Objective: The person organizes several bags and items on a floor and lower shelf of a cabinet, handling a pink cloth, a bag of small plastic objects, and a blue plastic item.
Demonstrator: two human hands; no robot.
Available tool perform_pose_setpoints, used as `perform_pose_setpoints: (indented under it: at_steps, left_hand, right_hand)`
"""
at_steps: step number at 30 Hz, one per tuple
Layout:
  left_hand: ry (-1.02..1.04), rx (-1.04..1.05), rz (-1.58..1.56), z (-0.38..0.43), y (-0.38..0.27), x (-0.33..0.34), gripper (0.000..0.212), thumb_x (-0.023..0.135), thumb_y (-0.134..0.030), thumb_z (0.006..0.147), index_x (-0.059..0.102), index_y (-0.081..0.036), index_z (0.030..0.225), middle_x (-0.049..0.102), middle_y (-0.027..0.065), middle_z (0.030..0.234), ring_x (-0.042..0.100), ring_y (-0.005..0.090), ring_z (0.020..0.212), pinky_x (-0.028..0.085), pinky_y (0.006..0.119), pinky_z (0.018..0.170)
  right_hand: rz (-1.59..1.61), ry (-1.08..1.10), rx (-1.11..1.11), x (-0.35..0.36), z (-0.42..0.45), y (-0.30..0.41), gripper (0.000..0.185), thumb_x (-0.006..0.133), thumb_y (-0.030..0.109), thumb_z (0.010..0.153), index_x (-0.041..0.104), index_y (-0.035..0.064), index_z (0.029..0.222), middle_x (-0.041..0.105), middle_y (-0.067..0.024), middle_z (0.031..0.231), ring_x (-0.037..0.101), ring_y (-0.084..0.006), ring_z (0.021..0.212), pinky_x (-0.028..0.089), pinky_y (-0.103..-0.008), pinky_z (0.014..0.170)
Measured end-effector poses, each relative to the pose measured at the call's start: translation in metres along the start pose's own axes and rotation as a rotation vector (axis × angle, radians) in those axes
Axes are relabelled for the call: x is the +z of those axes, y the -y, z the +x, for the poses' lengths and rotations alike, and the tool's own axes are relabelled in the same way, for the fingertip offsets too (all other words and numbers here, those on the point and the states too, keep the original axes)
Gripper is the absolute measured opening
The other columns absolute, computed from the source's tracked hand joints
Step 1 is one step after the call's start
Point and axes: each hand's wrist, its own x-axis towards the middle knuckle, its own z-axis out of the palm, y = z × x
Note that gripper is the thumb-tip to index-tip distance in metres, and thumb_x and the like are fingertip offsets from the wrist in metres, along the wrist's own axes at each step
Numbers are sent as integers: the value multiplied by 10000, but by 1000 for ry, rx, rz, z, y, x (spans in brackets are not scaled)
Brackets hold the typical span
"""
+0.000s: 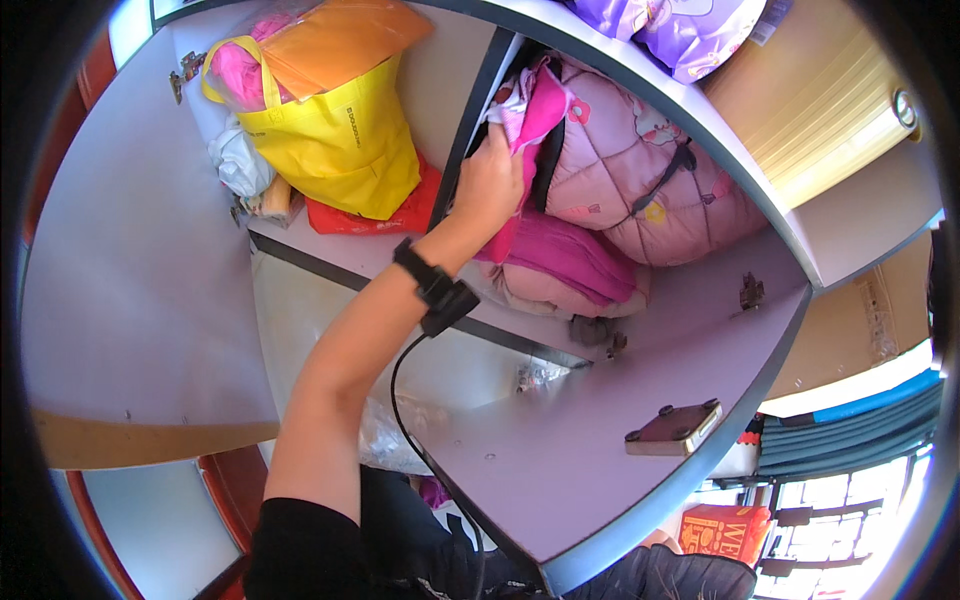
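My left hand (491,180) reaches into the right compartment of an open cabinet, with its fingers closed around a bright pink cloth (546,112) with white-striped parts. Right of it sits a padded pink quilt (592,157) with printed figures and a dark strap. Below the hand, a folded magenta fabric (570,259) lies on a pale pink padded bundle (532,289). A black band with a small device (439,292) is around my left wrist, and a cable hangs from it. My right hand is out of view; only a little skin shows past the door's lower edge.
A yellow bag (345,142) stands in the left compartment, with an orange envelope (345,45), a red bag (375,214) and a white plastic bundle (240,161) around it. The open right door (570,450) juts towards me. Purple packages (675,30) rest on top.
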Motion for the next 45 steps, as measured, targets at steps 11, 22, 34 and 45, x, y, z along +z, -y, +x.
perform_pose_setpoints:
  at_steps: [11, 22, 34, 45]
  left_hand:
    - [518, -848, -824, -124, 57, -69, 367, 547, -119, 931, 489, 20, 1265, 681, 173, 1025, 677, 290, 919, 534, 374, 815]
    - [285, -1012, -1002, -169, 98, -167, 381, 606, -168, 943, 505, -11, 1275, 637, 118, 1175, 641, 202, 1024, 525, 361, 899]
    - [36, -1077, -1056, -213, 115, -212, 399, 588, -349, 957, 578, -28, 1193, 667, 79, 1078, 648, 147, 939, 519, 293, 834]
    - [-75, -1112, -935, -277, 123, -258, 430, 578, -334, 961, 539, -12, 1243, 648, 84, 1112, 637, 154, 968, 514, 295, 836]
  right_hand:
    - [43, 84, -63, -3, 1, 13, 321, 617, 243, 915, 639, -44, 1058, 683, -178, 1009, 655, -299, 946, 519, -356, 769]
    - [112, -61, 65, -5, 46, 55, 505, 620, 435, 900, 660, -61, 989, 702, -187, 949, 672, -260, 913, 505, -273, 672]
    - [-176, 394, -192, 44, 46, 15, 313, 731, 94, 769, 634, -12, 1047, 663, -146, 936, 659, -284, 814, 537, -339, 693]
    - [9, -265, 160, 154, 133, -57, 743, 670, 133, 884, 214, -73, 1432, 431, -266, 1359, 490, -306, 1206, 396, -391, 1012]
